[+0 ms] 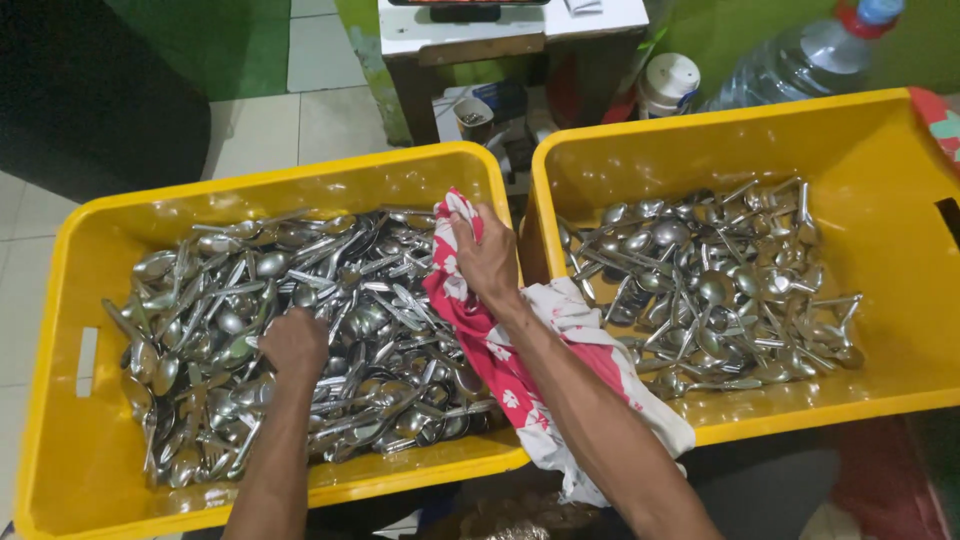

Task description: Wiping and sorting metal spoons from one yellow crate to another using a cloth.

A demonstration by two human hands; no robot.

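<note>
Left hand (pixel 293 345) fisted in spoons (pixel 330 300) (grasp possibly hidden); right hand (pixel 487 258) clutching cloth (pixel 480 340).

Two crates of cutlery, two hands, one cloth

There are two yellow crates: the left crate (pixel 60 400) holds a heap of metal spoons (pixel 300 330) too many to count, and the right crate (pixel 880 150) holds a second, smaller heap (pixel 720 280), likewise past counting. Two hands show, the left hand (pixel 293 345) and the right hand (pixel 487 262). One red and white cloth (pixel 520 380), one clear water bottle (pixel 800 60), one white jar (pixel 668 85).
</note>
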